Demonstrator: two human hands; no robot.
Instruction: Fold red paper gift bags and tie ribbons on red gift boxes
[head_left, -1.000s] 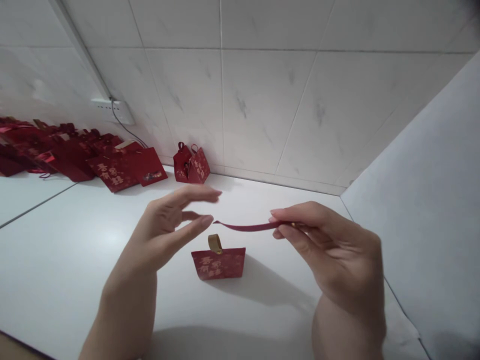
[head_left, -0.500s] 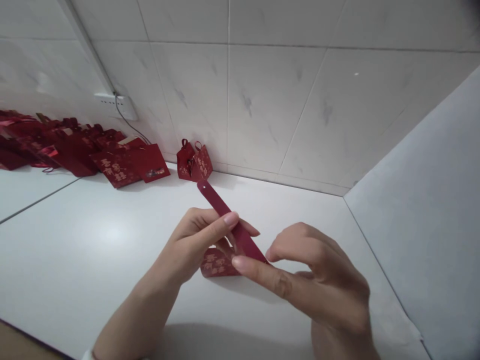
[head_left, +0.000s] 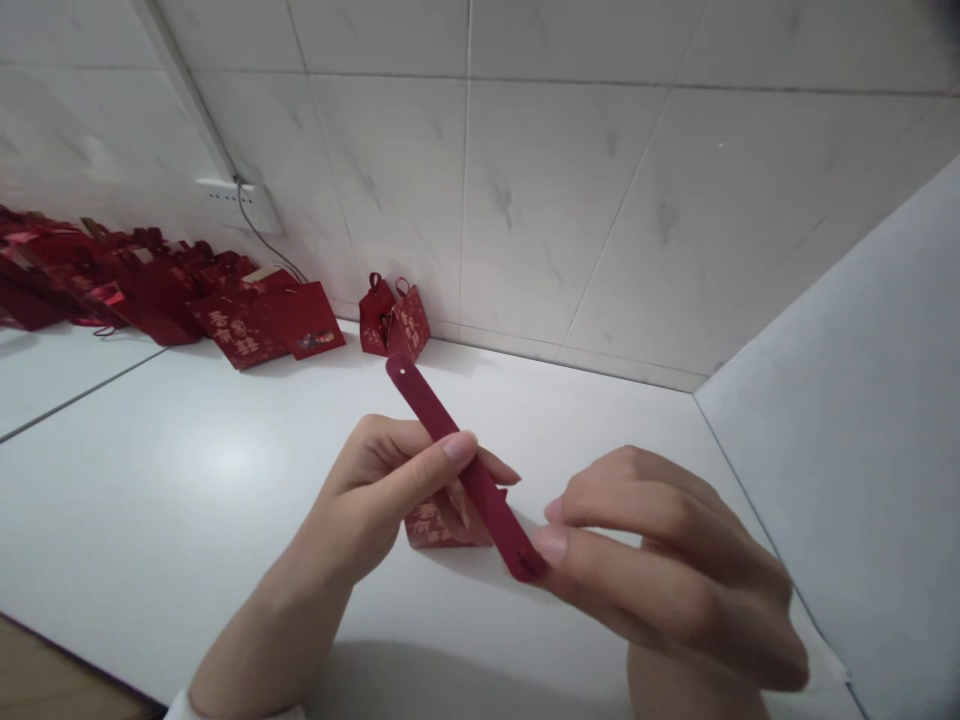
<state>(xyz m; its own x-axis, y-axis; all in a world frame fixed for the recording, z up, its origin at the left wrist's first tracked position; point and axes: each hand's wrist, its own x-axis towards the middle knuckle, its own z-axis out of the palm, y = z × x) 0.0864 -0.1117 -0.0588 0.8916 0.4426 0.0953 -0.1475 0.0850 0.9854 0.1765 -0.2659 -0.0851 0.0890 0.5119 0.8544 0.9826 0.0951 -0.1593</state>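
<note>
My left hand (head_left: 401, 485) is closed on a dark red strip (head_left: 431, 405), pinching its middle between thumb and fingers. The strip slants from upper left to lower right, with a small round hole near its top end and a slit or fold near its lower end. My right hand (head_left: 667, 550) is beside that lower end, its fingers loosely bent and a little apart, one fingertip at the strip's edge. Under my left hand shows a red piece with gold characters (head_left: 433, 528), partly hidden by the fingers; it appears to lie on the white table (head_left: 225, 520).
Two small red gift boxes with loops (head_left: 394, 318) stand by the tiled wall (head_left: 540, 220). Many red bags and cards (head_left: 165, 300) crowd the table's back left. A cable runs down behind them from a socket strip (head_left: 240, 203). A pale panel (head_left: 862, 400) bounds the right side.
My right hand has drawn back to the right, so the finger that lay across the strip's lower end is off it and that end shows. The strip has tilted slightly in my left hand.
</note>
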